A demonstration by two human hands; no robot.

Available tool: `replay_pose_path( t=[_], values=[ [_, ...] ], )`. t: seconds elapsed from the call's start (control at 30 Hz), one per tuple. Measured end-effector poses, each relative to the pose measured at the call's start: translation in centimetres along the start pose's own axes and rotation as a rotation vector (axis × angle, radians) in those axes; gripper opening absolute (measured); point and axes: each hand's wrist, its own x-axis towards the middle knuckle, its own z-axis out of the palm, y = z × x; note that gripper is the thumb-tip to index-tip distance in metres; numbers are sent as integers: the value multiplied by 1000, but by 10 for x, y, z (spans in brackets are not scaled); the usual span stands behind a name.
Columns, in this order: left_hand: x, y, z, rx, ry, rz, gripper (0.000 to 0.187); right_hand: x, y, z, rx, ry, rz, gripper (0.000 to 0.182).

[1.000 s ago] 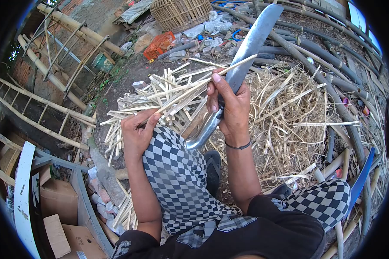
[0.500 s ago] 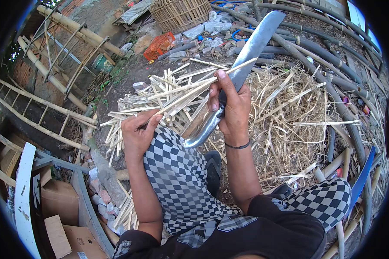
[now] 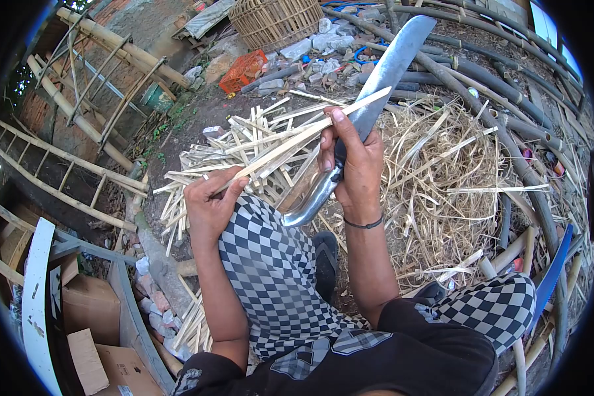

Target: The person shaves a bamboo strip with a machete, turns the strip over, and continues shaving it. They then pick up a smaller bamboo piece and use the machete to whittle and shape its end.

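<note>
Head camera view: a slender, pale, wood-like strip (image 3: pixel 280 152), flat-sided and tapering to a point, slants between two bare hands, its upper end crossing the face of a broad metal blade (image 3: pixel 393 63). The blade, smooth, gray and dull-shining, widens toward a slanted tip; below, its bright metal handle (image 3: pixel 317 198) curves into a hook above checkered trousers (image 3: pixel 264 251). The left hand (image 3: pixel 211 198), palm down near the knee, pinches the strip's lower end between thumb and curled fingers. The right hand (image 3: pixel 356 155), upright with a dark band (image 3: pixel 363 225) at the wrist, grasps the blade tool near the handle, thumb pressed along the strip. Beyond lies a loose heap of straight, pale strips (image 3: pixel 244 142), beside a tangle of thin, curled shavings (image 3: pixel 442 191). Farther out are an orange plastic crate (image 3: pixel 243 70), gray rubble (image 3: pixel 330 41) and a round, open-woven basket (image 3: pixel 277 21).
</note>
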Motion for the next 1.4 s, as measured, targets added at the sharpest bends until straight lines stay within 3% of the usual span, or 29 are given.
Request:
replay_pose_path(
  t=[0.53,1.0,1.13,1.27,1.33,1.4],
  values=[
    [-2,-8,1,-18,-10,-34,20,-1,0,1,4,2,-31,15],
    [-1,-6,-1,-38,-41,-62,23,-3,-4,2,-48,-36,-30,20],
    [7,-14,0,-27,-22,30,24,-4,-7,2,-42,-58,-48,22],
    [50,2,5,-199,-366,-89,23,2,-21,-5,-168,-76,-103,23],
    [76,18,18,-250,-474,123,27,5,-31,-13,-382,-72,-112,22],
    [101,35,37,-331,-514,207,28,6,-40,-17,-422,-82,-122,21]
  ],
)
